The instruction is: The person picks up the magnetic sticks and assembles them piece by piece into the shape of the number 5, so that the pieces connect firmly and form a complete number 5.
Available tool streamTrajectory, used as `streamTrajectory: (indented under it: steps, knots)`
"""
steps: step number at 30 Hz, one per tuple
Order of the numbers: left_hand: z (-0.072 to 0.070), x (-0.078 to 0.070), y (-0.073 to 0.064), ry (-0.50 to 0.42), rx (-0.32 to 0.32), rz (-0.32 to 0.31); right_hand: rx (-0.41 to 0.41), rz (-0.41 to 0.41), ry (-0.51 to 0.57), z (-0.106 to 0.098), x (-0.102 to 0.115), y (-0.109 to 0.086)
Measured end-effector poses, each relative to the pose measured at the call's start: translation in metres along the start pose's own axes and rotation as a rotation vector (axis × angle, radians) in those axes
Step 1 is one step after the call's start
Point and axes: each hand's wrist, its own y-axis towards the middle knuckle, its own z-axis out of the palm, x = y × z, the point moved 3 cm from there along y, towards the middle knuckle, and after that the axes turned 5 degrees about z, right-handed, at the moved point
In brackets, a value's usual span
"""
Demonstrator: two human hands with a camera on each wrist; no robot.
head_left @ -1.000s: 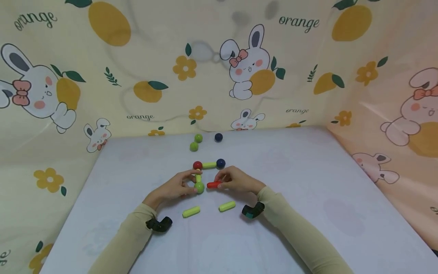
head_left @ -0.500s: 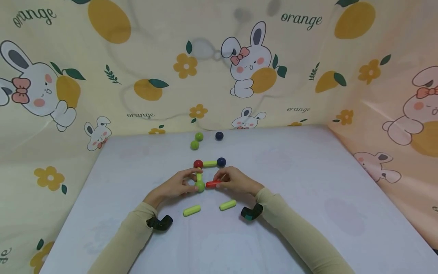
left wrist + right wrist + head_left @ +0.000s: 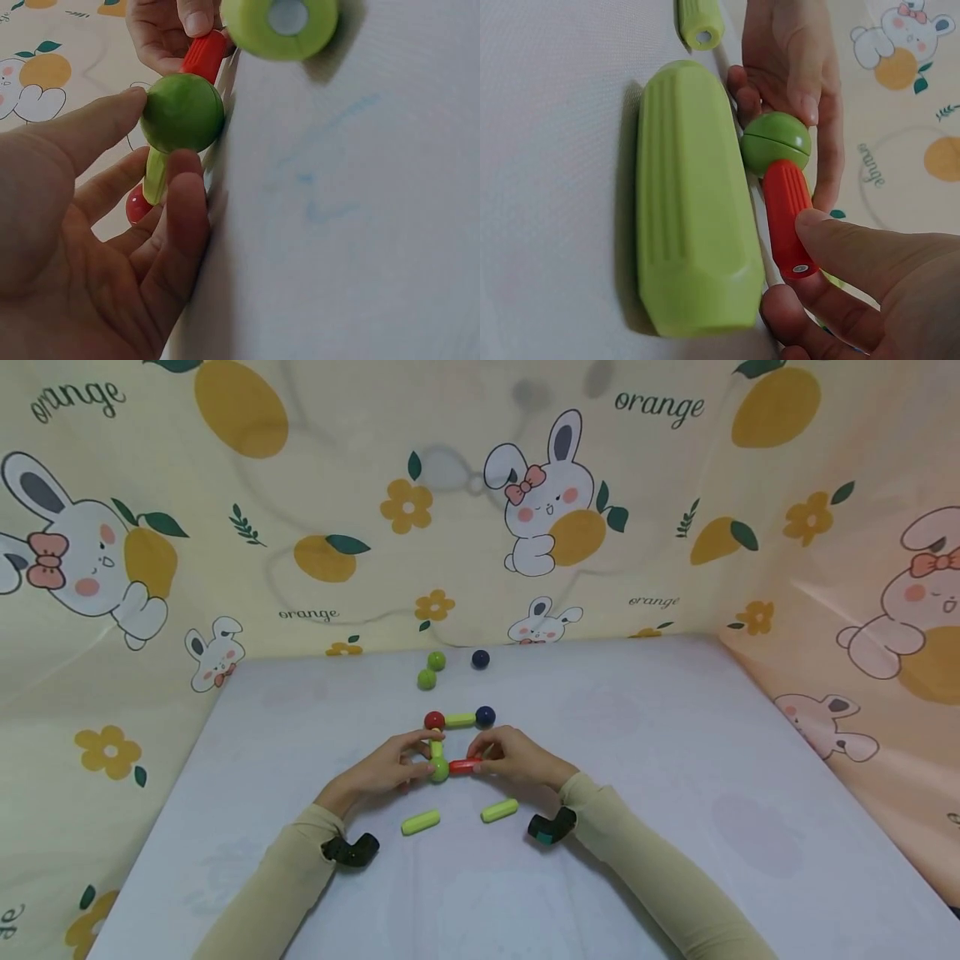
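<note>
A green ball [image 3: 438, 768] is held by my left hand [image 3: 386, 766], thumb against its side and fingers curled round toward the short yellow-green magnetic rod [image 3: 437, 748] behind it. That rod leads up to a red ball [image 3: 434, 719], from which another yellow-green rod [image 3: 460, 721] runs right to a dark blue ball [image 3: 485, 716]. My right hand [image 3: 521, 757] pinches a red magnetic rod [image 3: 786, 217] between thumb and fingers. The rod's far end meets the green ball [image 3: 776, 142] in the right wrist view, while a small metal disc shows on its near end.
Two loose yellow-green rods lie nearer the body, a left one [image 3: 421, 822] and a right one [image 3: 499, 811]. At the back of the white table [image 3: 637, 710] are two green balls [image 3: 427, 679] and a dark blue ball [image 3: 481, 659]. A printed cloth [image 3: 337, 485] rises behind.
The right hand has brought the red rod slightly left, closing the small gap until it meets the green ball. The left hand has kept its hold.
</note>
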Motion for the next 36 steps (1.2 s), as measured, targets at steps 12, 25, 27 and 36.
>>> streamTrajectory:
  steps: [12, 25, 27, 36]
  knots:
    - [0.000, 0.000, 0.002, -0.027, -0.010, -0.046, 0.002, 0.006, 0.019, -0.003, -0.003, 0.001]
    - [-0.002, 0.002, 0.003, -0.015, 0.003, 0.006, -0.119, 0.027, 0.156, -0.057, -0.001, 0.014]
    - [-0.001, 0.003, 0.002, -0.013, 0.008, 0.007, -0.129, 0.050, 0.167, -0.066, -0.003, 0.021]
    - [0.000, 0.002, 0.000, -0.009, 0.009, 0.007, -0.218, 0.133, 0.225, -0.097, -0.020, 0.063]
